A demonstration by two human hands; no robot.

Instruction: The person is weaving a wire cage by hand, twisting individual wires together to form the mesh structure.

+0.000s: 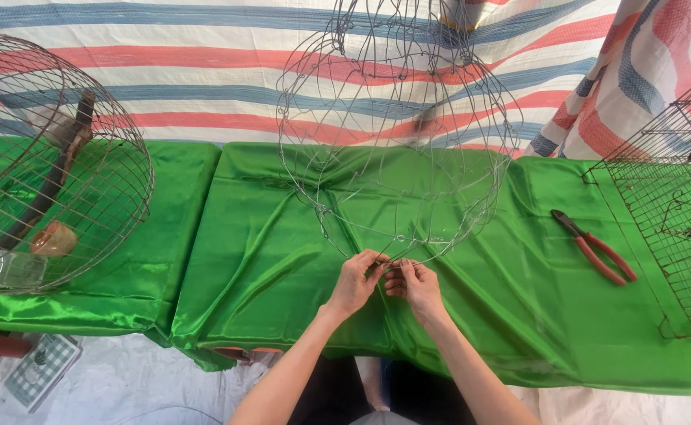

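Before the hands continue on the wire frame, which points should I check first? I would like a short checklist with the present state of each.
1. Both hands on the work: left hand and right hand meet at the lower rim of the wire frame. Ok.
2. Fingers pinch the wire firmly: the exact grip is too small to see. Cannot tell.
3. Frame steady: it stands on the green cloth, held only at the rim. Cannot tell.
4. Pliers within reach: they lie on the cloth on the right side, untouched. Ok.
5. Space around the frame: round cage and flat mesh cage stand apart. Ok.
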